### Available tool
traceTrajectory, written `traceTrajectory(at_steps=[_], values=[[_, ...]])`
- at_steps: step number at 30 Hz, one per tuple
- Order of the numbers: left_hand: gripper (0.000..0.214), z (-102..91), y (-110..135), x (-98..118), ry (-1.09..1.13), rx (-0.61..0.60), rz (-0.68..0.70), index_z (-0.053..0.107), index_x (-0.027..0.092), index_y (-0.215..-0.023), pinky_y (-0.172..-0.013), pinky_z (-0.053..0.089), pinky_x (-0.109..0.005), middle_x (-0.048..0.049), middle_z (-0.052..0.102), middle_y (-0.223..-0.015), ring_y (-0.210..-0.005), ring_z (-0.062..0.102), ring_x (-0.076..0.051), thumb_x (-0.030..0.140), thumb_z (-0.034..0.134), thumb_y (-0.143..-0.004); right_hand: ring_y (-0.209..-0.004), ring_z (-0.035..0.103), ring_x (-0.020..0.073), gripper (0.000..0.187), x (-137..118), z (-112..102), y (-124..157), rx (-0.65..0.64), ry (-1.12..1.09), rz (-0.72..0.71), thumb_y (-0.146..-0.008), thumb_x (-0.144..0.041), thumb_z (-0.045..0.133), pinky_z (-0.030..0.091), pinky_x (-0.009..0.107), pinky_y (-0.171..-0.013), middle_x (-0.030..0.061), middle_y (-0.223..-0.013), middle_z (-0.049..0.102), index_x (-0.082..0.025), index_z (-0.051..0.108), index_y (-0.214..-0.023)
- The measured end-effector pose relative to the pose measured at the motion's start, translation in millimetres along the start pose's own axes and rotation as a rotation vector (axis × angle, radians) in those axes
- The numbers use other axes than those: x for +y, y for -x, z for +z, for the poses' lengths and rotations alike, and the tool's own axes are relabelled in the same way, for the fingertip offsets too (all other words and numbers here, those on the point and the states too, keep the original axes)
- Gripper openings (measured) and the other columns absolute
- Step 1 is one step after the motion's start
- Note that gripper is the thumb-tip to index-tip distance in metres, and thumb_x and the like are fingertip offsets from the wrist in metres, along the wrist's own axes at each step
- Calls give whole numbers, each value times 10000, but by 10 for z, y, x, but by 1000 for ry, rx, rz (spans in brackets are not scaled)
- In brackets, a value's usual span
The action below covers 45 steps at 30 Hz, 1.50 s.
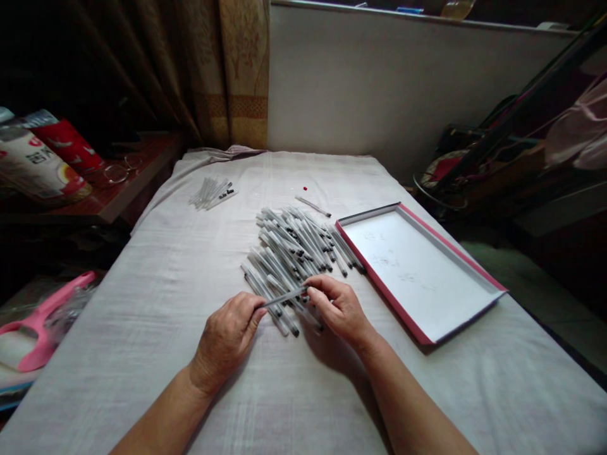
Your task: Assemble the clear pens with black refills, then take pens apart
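Between my two hands a slim grey pen (286, 296) is held nearly level, one end in each. My left hand (228, 335) pinches its left end, while the fingertips of my right hand (339, 309) close on its right end. Just beyond and below it lies a heap of pens (289, 243) with clear barrels and dark ends, on a pale cloth (190, 265). Farther back to the left is a smaller pile of thin clear tubes (208, 193), with small dark pieces beside them. A single pen (313, 206) and a tiny red piece (305, 188) lie behind the heap.
A shallow box lid (417, 272) with red sides and a white inside lies right of the heap. At the left, a wooden table (137, 183) bears a jar (38, 164), a red container (69, 145) and glasses (122, 169). A pink handle (42, 322) is low at left.
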<state>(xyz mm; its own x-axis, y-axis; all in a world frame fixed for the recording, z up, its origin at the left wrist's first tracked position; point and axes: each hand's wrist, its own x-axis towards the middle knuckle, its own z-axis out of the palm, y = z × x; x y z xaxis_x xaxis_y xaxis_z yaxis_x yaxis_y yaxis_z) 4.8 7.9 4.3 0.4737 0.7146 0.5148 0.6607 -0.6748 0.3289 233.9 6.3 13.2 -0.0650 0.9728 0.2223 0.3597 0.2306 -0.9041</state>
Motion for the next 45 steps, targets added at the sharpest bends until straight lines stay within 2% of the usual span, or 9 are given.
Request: traceTrajectory(at_steps=[2,8,12,16,23,27,31,35,45], values=[[170,1,-3,3,-4,2,2,573,190,-993,-712,519,-264,-30,662,-854,-773,645,-153,283,431,-987,-662,613,143,215,5,-3,-1,-14,30,-10,-897,-290,498,471,238,-619,33,-797,692,-189,688,-901],[167,-2,-1,14,-5,7,20,566,183,-1010,-725,518,-264,-37,663,-867,-791,647,-158,281,433,-988,-548,540,123,378,-17,13,-10,46,172,-30,-928,-363,468,406,230,-543,4,-565,585,-192,604,-619],[166,-12,-6,-3,4,4,12,574,181,-999,-718,513,-260,-32,658,-849,-773,642,-153,274,438,-985,-665,620,148,221,-14,1,-4,3,133,-78,-904,-296,509,468,248,-644,29,-735,685,-195,691,-830],[181,-18,-12,-23,5,-2,-7,586,188,-990,-712,514,-262,-29,663,-846,-769,644,-152,282,432,-985,-761,657,165,213,21,12,2,5,111,-91,-891,-266,526,498,263,-695,61,-887,727,-193,702,-986],[159,-12,-7,-21,2,15,11,568,189,-995,-725,508,-270,-33,659,-856,-781,641,-160,277,436,-985,-586,592,130,328,-1,17,-12,28,202,-81,-924,-320,481,440,228,-576,22,-616,646,-180,651,-681],[151,-9,0,-39,12,3,2,571,186,-995,-726,506,-271,-34,658,-860,-783,639,-162,275,450,-979,-685,641,145,202,-9,13,-2,4,142,-86,-888,-271,524,481,240,-640,44,-779,714,-180,701,-855],[146,-12,-1,-54,24,3,-8,580,182,-992,-727,501,-271,-33,660,-863,-782,638,-162,269,464,-972,-746,665,165,242,25,41,12,2,83,-55,-883,-272,533,508,265,-676,70,-859,732,-168,711,-1010],[157,-14,1,-52,35,0,-11,586,180,-994,-727,498,-271,-35,661,-866,-785,637,-163,275,464,-972,-674,648,154,247,58,83,12,27,-14,13,-902,-326,535,499,252,-619,48,-738,708,-162,716,-941],[271,-58,-6,-124,34,-105,-64,627,189,-950,-704,500,-269,-37,683,-836,-748,650,-167,331,400,-987,-773,658,152,142,45,90,2,40,-90,-64,-841,-210,594,499,240,-634,53,-864,727,-190,728,-882]])
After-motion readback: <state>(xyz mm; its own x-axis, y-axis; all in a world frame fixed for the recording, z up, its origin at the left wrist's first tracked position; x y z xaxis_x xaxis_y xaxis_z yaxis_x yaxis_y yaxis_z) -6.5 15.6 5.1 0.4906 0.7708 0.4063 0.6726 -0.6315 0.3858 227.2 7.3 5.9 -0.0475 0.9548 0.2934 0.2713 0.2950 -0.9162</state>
